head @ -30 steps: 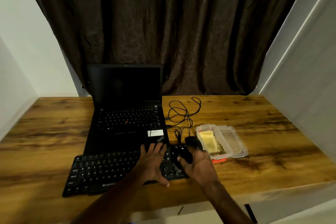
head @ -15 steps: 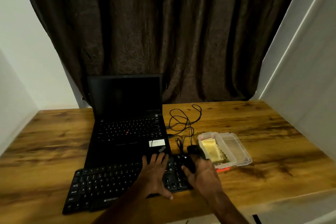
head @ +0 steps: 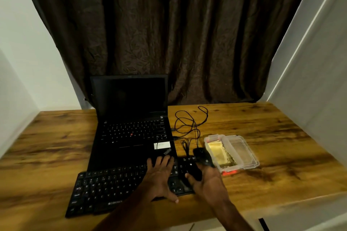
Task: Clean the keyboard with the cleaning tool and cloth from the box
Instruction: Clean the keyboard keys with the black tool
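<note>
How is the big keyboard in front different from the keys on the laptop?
The separate keyboard is wider than the laptop and lies askew near the table's front edge; the laptop sits behind it. The laptop's keys have a red dot in the middle; the separate keyboard shows none. A left hand rests on the separate keyboard; no hand is on the laptop's keys. Both are black with pale letters.

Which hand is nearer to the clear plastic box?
Right. The right hand is just beside the near left corner of the box, by the mouse, gripping a dark tool; the left hand lies flat on the keyboard, farther left.
</note>
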Motion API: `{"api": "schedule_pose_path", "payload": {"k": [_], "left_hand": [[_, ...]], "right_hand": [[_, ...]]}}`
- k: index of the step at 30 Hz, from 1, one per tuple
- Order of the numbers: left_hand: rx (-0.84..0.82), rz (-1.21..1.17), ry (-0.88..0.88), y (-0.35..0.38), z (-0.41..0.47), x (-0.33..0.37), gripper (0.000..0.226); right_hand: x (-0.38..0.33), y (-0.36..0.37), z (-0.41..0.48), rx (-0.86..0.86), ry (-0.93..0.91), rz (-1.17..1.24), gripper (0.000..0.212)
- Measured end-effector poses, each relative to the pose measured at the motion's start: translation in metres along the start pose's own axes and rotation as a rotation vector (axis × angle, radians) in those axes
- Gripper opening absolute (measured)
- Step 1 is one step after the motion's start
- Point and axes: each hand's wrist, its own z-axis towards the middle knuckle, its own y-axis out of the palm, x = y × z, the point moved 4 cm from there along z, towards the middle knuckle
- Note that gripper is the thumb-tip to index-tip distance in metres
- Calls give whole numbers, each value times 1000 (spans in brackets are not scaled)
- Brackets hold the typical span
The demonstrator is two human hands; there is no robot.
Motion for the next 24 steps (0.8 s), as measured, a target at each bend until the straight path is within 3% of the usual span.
{"api": "schedule_pose_path", "payload": {"k": [2, 8, 15, 19, 24], "left_hand": [[-17, -5, -9, 0, 0, 1, 142], [3, 1, -7, 1, 2, 0, 143], [34, -4, 19, 3, 1, -2, 143], [84, -26, 2, 8, -3, -6, 144], [99, 27, -21, 8, -15, -21, 146]], "right_hand": [[18, -4, 8, 44, 53, -51, 60], [2, -6, 9, 77, -22, -171, 53], [4, 11, 22, 17, -6, -20, 67], [10, -10, 30, 88, 45, -97, 53], [-14, -12, 26, 101, -22, -228, 42]]}}
